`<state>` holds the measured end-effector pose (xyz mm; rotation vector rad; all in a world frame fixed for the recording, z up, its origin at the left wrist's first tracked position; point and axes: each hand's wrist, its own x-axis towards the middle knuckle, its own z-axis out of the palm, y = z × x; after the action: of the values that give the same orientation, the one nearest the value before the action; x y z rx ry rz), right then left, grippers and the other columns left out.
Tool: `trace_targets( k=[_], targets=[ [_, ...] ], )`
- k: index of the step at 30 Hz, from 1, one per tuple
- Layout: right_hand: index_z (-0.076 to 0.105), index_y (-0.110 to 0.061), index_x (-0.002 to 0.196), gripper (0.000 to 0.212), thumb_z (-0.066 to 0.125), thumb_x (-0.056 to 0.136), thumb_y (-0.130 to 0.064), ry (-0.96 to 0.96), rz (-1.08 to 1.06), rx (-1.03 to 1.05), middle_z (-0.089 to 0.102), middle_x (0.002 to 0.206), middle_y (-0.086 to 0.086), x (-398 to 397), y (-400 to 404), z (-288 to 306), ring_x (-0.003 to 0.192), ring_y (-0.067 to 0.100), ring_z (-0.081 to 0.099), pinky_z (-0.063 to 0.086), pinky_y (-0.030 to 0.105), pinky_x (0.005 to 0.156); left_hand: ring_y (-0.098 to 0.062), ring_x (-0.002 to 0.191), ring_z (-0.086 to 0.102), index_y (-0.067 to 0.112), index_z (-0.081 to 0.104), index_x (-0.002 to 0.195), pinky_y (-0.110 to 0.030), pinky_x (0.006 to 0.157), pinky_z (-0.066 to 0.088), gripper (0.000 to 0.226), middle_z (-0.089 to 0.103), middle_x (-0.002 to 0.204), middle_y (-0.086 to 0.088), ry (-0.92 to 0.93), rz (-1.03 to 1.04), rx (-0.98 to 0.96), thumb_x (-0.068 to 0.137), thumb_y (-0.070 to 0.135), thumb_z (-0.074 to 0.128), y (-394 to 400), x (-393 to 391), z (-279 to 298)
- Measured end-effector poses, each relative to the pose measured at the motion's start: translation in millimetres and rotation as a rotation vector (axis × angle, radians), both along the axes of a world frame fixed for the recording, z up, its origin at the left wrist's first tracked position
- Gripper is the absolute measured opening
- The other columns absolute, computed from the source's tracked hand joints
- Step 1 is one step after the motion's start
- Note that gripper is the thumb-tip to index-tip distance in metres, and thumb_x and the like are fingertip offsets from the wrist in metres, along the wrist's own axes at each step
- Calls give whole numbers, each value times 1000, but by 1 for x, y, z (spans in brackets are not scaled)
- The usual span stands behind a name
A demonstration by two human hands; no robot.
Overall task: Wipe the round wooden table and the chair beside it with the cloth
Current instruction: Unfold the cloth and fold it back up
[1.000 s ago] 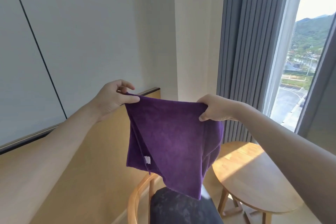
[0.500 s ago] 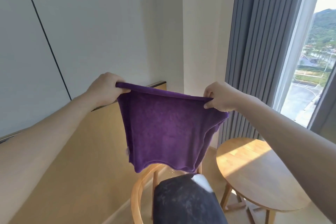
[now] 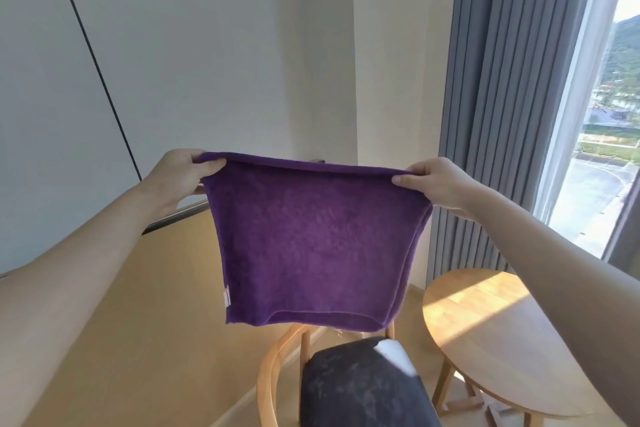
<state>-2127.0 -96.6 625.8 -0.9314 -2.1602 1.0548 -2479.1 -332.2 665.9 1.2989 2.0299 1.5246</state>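
From the head view, you hold the cloth up in front of you by its top edge, stretched flat between both hands. Your left hand pinches the top corner at about 9 o'clock of the cloth, thumb over the front and the fingers curled behind it. Your right hand pinches the opposite top corner at about 3 o'clock, thumb pressed on the front face; its other fingers are hidden behind the fabric, so you cannot tell how they lie. The cloth looks doubled over, with a fold along the top and a small white tag at its lower left edge.

The chair stands below the cloth at 6 o'clock, its dark seat cushion inside a curved wooden frame. The counter, round and wooden, sits just beside the chair at about 4 o'clock, partly lit by sun from the window. A grey curtain hangs at 1 o'clock.

The step in hand appears to be readying the cloth; no wiping has begun. To do it well, keep the top edge taut and level so the layers line up, then fold once more into a pad that fills your palm. Bring it down flat onto the counter rather than bunched, so the whole face meets the wood.
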Motion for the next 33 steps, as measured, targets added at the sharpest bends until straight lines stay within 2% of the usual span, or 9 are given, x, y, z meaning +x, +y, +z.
trace_targets(
  k=[4,9,12,18,21,24,28,31,33],
  targets=[
    [79,-12,93,28,78,85,-39,167,72,-114,78,85,4,0,-1,20,76,19,75,60,27,66,-10,76,73,13,76,104,-37,79,56,20,79,90,2,-127,-1,1,104,26,60,-6,-9,-8],
    [75,-4,97,14,75,90,-16,161,161,-157,77,87,8,-2,5,40,80,20,73,60,28,72,-8,75,74,17,75,103,-34,73,56,22,79,91,4,-185,44,49,104,33,61,-8,-9,-12],
    [75,-3,98,12,70,94,-13,196,167,-205,76,91,10,-4,10,43,83,21,72,60,29,73,-9,73,73,16,75,102,-33,71,56,21,79,92,1,-211,58,68,103,33,61,-9,-8,-12],
    [73,-1,114,37,72,88,-27,246,153,-413,74,113,16,5,15,39,103,29,73,61,38,83,-16,73,74,14,76,102,-27,64,57,18,77,90,-2,-514,59,72,99,25,62,-7,10,-16],
    [70,2,116,39,76,84,-18,310,32,-521,72,118,17,2,14,39,106,31,71,59,45,91,-19,70,70,14,73,96,-30,66,55,13,73,84,-4,-633,75,63,97,23,63,2,29,-13],
    [66,4,119,30,70,91,-5,359,-35,-567,67,110,14,-10,5,48,92,24,66,59,41,93,-17,66,68,12,70,100,-29,63,54,10,72,82,-4,-607,71,95,97,19,63,18,50,-3],
    [68,0,99,11,58,97,1,464,108,-620,58,86,9,-30,-25,75,64,13,58,60,22,60,-15,61,66,13,69,97,-26,52,55,9,68,78,-3,-506,-22,103,98,19,63,36,83,14],
    [66,9,110,23,46,99,6,453,257,-606,66,90,18,-47,-58,94,72,24,71,62,28,65,-16,66,71,13,71,89,-28,56,57,20,73,77,-1,-286,-138,92,102,22,60,46,110,24],
    [61,13,120,35,37,95,13,409,371,-592,69,106,28,-52,-75,103,91,36,74,63,35,77,-18,79,72,11,72,102,-30,65,59,28,76,89,-3,-193,-259,83,102,37,60,50,124,28]
  ],
)
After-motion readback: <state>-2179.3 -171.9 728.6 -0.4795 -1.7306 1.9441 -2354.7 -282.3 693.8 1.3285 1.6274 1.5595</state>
